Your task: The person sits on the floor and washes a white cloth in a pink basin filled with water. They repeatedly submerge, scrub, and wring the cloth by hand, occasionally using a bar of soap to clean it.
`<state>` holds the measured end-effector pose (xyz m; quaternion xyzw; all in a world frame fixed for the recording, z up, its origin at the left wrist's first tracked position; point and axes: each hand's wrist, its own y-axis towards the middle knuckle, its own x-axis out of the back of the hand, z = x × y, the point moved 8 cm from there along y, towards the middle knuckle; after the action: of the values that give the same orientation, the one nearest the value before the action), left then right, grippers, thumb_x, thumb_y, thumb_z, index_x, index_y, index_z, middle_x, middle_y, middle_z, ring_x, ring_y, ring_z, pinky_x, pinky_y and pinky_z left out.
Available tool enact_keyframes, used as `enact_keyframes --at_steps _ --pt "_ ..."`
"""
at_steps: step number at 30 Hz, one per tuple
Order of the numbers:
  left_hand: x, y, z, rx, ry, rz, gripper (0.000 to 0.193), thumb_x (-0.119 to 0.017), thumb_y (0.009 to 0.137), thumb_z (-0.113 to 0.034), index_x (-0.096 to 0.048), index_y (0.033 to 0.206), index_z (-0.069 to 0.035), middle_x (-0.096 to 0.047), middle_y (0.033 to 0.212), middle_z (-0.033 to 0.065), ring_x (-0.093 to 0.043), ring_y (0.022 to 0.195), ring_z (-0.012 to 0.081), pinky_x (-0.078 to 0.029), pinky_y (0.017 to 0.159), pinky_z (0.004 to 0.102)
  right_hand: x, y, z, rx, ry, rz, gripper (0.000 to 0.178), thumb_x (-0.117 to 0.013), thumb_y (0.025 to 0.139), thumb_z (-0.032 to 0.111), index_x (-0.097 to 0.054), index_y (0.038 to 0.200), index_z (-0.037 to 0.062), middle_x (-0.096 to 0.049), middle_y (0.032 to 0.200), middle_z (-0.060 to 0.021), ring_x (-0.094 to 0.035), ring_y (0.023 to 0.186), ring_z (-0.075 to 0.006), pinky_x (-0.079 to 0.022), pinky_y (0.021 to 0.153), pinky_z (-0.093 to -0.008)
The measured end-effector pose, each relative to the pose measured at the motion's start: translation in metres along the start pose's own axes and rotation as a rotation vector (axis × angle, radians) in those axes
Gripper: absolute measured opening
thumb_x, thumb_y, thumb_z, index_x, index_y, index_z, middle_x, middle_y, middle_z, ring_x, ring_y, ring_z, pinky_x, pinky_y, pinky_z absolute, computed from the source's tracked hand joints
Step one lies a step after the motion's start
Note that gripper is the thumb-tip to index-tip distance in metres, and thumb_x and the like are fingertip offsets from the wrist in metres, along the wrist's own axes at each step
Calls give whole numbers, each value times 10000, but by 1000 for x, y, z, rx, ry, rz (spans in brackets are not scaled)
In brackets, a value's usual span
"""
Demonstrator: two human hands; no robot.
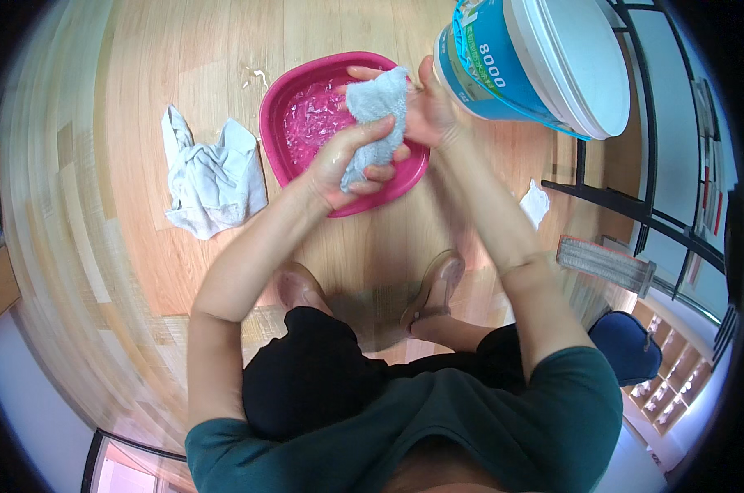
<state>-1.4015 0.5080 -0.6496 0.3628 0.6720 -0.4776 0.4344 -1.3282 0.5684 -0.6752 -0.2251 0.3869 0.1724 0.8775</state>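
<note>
A small light-grey cloth (pixel 378 103) is bunched up over the pink basin (pixel 277 160). My left hand (pixel 339 156) is closed around its lower part, thumb on top and fingers wrapped round the near end. Behind the cloth's upper part, my right hand (pixel 429 115) has its thumb raised and fingers stretched out to the left. The cloth covers the middle of that hand, so whether it rests on the palm is hard to tell. Rippling water fills the left part of the basin.
A crumpled white cloth (pixel 216 181) lies left of the basin on the wooden floor. At the upper right stands a large blue and white bucket (pixel 503 66), beside a black metal rack (pixel 610 201). A white scrap (pixel 535 205) lies near my right forearm. Some spilled water (pixel 255 76) shows beyond the basin.
</note>
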Motion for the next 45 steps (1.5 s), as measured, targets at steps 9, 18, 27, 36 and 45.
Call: enact_keyframes --at_steps 9,18,27,36,45 --pt "-58 -27 19 7 -734 681 485 -559 910 -383 -381 1245 -80 -466 800 84 -429 451 84 -343 297 166 -106 17 5 572 711 714 685 -503 894 519 -326 1411 106 -533 1110 -159 -517 1044 -333 -505 808 -444" --pt "25 -14 31 191 -1 -218 150 -617 844 -133 -544 949 -55 -443 637 -14 -350 412 26 -240 320 162 -61 15 -9 -223 -417 -85 364 -487 971 259 -539 1127 -66 -371 570 58 -355 502 -31 -363 472 -194" --pt "75 16 -21 -407 1039 -680 127 -672 754 -147 -630 808 -41 -617 669 56 -563 509 171 -435 464 315 -5 15 -4 246 -460 -623 274 -410 993 211 -503 807 32 -412 561 7 -358 434 -84 -348 400 -258" --pt "51 17 -59 -561 1802 -816 324 -636 737 -317 -665 879 -26 -646 777 248 -646 754 396 -508 688 483 27 -6 -4 589 -47 -993 263 -328 996 212 -411 808 47 -370 531 -30 -351 399 -144 -346 389 -323" --pt "45 22 -61 -620 2311 -613 183 -612 725 -174 -596 854 -44 -656 726 177 -657 680 340 -524 617 444 40 -19 -36 598 443 -1206 279 -292 987 198 -407 798 27 -429 590 -60 -388 429 -160 -376 417 -334"
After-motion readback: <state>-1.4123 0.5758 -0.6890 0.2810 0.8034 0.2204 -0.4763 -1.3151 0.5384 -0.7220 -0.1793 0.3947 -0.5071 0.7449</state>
